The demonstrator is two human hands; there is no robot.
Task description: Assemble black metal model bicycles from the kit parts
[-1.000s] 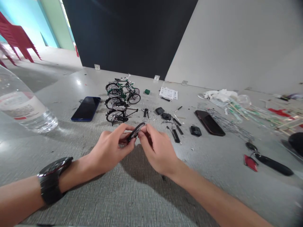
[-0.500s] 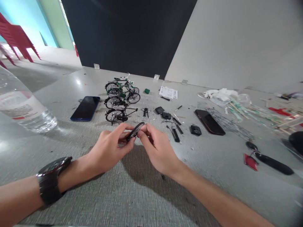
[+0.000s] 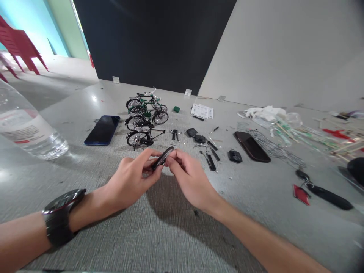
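Between my hands, above the table, a small black model bicycle wheel is held tilted. My left hand is closed on its lower left side, thumb in front and fingers behind. The thumb and fingers of my right hand pinch at its right edge; any smaller part between those fingertips is hidden. Just beyond stands a black model bicycle with a rear wheel and no front wheel. Behind it are model bicycles with green parts. A small black forked part lies to the right.
A water bottle and a blue phone are at left. Black parts, small screwdrivers, a dark phone and printed sheets lie ahead to the right. Keys, wire pieces and plastic scraps are farther right.
My right hand has shifted very slightly at the wheel's edge. My left hand still holds the wheel in nearly the same place; the other things have stayed put.
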